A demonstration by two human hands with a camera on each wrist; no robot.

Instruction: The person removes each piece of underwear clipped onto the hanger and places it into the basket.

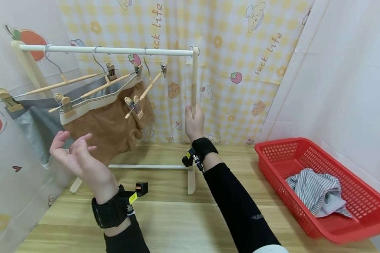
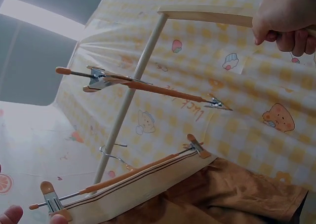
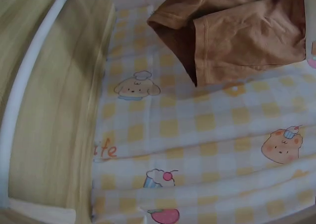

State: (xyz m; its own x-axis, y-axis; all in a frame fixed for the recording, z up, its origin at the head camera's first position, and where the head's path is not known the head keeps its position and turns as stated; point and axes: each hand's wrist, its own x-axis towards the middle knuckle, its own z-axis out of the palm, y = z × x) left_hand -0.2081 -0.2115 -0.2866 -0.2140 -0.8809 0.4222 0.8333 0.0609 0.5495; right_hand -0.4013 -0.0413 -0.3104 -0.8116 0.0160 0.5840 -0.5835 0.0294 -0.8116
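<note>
My right hand [image 1: 194, 123] grips the wooden post [image 1: 194, 77] at the right end of a small clothes rack. The left wrist view shows its curled fingers around that post too. My left hand [image 1: 82, 165] is raised, fingers loosely bent and holding nothing, in front of brown underpants [image 1: 111, 123] with a pale waistband. These hang by clips from a wooden hanger [image 1: 106, 86]. Behind them grey underpants [image 1: 41, 123] hang from another clip hanger [image 1: 61, 82]. A bare clip hanger [image 1: 150, 86] is on the rail nearest the post. In the right wrist view neither hand shows.
A red plastic basket [image 1: 282, 196] stands on the wooden table at the right, with a crumpled striped cloth [image 1: 316, 191] inside. The rack's white top rail [image 1: 120, 51] and lower rail [image 1: 152, 166] run leftward from the post. A yellow checked curtain [image 1: 228, 88] hangs behind.
</note>
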